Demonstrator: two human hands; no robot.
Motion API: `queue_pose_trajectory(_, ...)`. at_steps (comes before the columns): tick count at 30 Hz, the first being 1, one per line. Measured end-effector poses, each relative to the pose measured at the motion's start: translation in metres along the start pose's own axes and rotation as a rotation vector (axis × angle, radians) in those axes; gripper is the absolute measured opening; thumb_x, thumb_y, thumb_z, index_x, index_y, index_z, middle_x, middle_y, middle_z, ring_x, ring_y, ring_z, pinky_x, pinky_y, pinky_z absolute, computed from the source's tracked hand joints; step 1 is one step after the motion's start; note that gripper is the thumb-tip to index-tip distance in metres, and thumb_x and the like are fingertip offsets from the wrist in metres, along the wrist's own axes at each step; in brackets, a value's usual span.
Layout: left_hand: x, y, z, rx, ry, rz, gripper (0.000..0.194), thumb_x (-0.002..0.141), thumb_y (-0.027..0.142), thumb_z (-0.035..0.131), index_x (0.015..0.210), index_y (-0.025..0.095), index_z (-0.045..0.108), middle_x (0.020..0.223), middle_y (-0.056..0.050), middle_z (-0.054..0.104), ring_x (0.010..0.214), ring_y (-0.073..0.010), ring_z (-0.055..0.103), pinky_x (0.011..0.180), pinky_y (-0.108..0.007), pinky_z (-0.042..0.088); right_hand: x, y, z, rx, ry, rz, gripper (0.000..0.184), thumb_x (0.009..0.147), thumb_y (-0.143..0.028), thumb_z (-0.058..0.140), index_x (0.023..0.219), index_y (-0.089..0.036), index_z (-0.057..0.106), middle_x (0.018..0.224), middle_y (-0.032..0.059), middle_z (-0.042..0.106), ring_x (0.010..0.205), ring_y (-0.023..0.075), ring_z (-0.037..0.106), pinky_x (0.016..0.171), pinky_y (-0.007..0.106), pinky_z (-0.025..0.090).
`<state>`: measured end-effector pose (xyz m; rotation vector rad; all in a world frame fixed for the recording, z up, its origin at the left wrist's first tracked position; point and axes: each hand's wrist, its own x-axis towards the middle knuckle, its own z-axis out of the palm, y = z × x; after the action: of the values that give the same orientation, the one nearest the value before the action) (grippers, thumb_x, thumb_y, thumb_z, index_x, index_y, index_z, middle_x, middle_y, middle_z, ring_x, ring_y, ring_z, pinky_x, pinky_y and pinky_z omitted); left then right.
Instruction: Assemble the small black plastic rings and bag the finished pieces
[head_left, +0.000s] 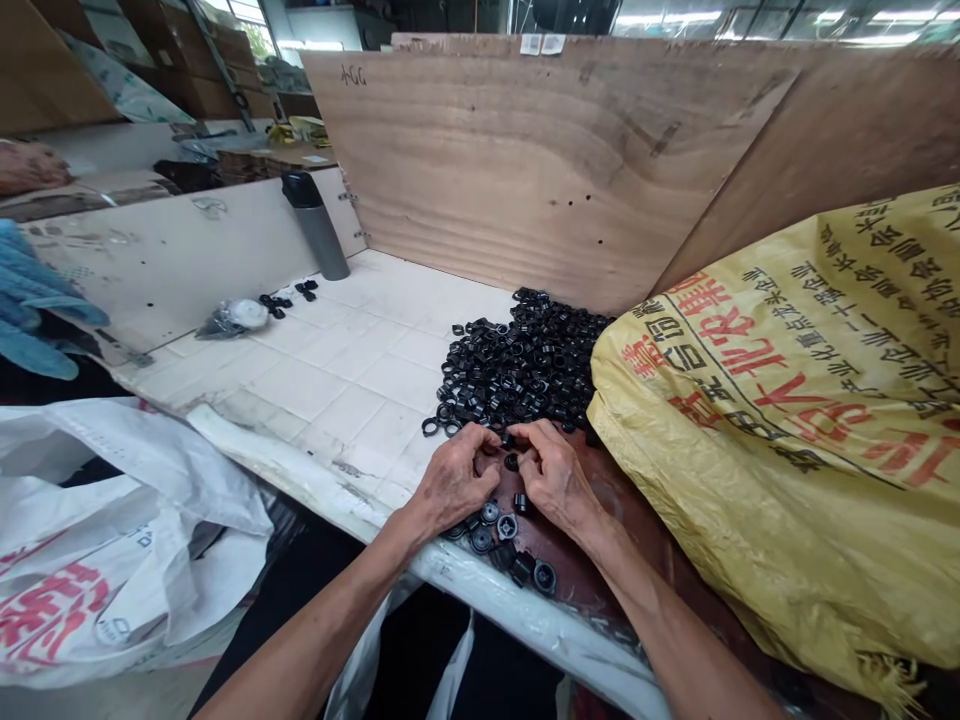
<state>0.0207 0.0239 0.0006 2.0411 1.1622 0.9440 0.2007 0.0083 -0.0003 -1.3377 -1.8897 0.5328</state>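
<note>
Black and small, one part (508, 441) sits between the curled fingers of the left hand (456, 478) and right hand (556, 478), at the ring pile's (529, 365) near edge, nearer the right; whether either grips it, I cannot tell.

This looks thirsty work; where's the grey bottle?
In the head view, the grey bottle stands left of centre, beside the wooden backboard and small black pieces.
</note>
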Motion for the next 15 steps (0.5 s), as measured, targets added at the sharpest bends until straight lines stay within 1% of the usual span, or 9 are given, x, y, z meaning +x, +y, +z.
queue_pose_trajectory(2, -0.0003, -0.0018, 0.0012, 0.018, -0.015, 0.03, 0.025, 0.079, 0.012, 0.062, 0.102, 0.021, 0.062, 0.09, -0.001, 0.062, 0.079, -0.0156, 0.061, 0.073, -0.028, 0.05, 0.0017, 0.0051, 0.0037, -0.043, -0.037, -0.06, 0.045, 0.083, -0.001, 0.04, 0.118, -0.019, 0.062, 0.103, 0.007, 0.056, 0.094, 0.0178, 0.06, 0.082, 0.029, 0.051)
queue_pose_trajectory(4, -0.0003, -0.0029, 0.0017, 0.045, -0.04, 0.056, 0.026, 0.079, 0.015, 0.065, 0.104, 0.021, 0.064, 0.092, -0.002, 0.063, 0.083, -0.0174, 0.062, 0.078, -0.03, 0.05, 0.0023, 0.0081, 0.006, -0.089, -0.07, -0.067, 0.043, 0.088, -0.003, 0.038, 0.12, -0.019, 0.062, 0.101, 0.0071, 0.055, 0.089, 0.0177, 0.06, 0.078, 0.029, 0.051)
queue_pose_trajectory(6, -0.0001, -0.0037, 0.0018, 0.068, -0.054, 0.063, 0.025, 0.081, 0.018, 0.067, 0.105, 0.021, 0.065, 0.093, -0.003, 0.064, 0.086, -0.0184, 0.062, 0.08, -0.031, 0.05, 0.0021, 0.0085, 0.006, -0.124, -0.07, -0.057, 0.039, 0.091, -0.006, 0.039, 0.121, -0.018, 0.061, 0.099, 0.0073, 0.057, 0.087, 0.0182, 0.061, 0.078, 0.03, 0.051)
queue_pose_trajectory(9, 0.0005, -0.0043, 0.0021, 0.09, -0.046, 0.058, 0.02, 0.081, 0.021, 0.069, 0.101, 0.021, 0.065, 0.09, -0.003, 0.063, 0.082, -0.0182, 0.062, 0.076, -0.03, 0.05, 0.0015, 0.0066, 0.0023, -0.117, -0.047, -0.034, 0.03, 0.093, -0.009, 0.043, 0.114, -0.018, 0.062, 0.101, 0.0079, 0.063, 0.091, 0.0193, 0.062, 0.083, 0.032, 0.051)
queue_pose_trajectory(11, 0.0008, -0.004, 0.0026, 0.109, -0.042, 0.06, 0.018, 0.08, 0.019, 0.07, 0.097, 0.021, 0.065, 0.088, -0.002, 0.062, 0.081, -0.018, 0.062, 0.074, -0.03, 0.05, 0.0013, 0.0066, -0.0003, -0.094, -0.055, -0.019, 0.027, 0.094, -0.009, 0.043, 0.108, -0.019, 0.063, 0.1, 0.0069, 0.067, 0.092, 0.0193, 0.063, 0.084, 0.032, 0.05)
queue_pose_trajectory(13, 0.001, -0.0033, 0.003, 0.117, -0.039, 0.065, 0.017, 0.079, 0.015, 0.069, 0.095, 0.02, 0.065, 0.088, -0.002, 0.062, 0.081, -0.0177, 0.062, 0.074, -0.029, 0.05, 0.0013, 0.0084, -0.0014, -0.078, -0.06, -0.019, 0.029, 0.094, -0.009, 0.042, 0.11, -0.019, 0.063, 0.102, 0.0065, 0.068, 0.094, 0.0192, 0.064, 0.085, 0.032, 0.05)
queue_pose_trajectory(15, 0.0011, -0.0024, 0.0034, 0.115, -0.045, 0.075, 0.019, 0.079, 0.014, 0.068, 0.097, 0.021, 0.065, 0.089, -0.002, 0.062, 0.083, -0.0179, 0.062, 0.076, -0.029, 0.05, 0.0017, 0.0106, -0.0011, -0.079, -0.062, -0.03, 0.033, 0.095, -0.008, 0.041, 0.118, -0.019, 0.062, 0.106, 0.0074, 0.068, 0.098, 0.0195, 0.064, 0.088, 0.032, 0.05)
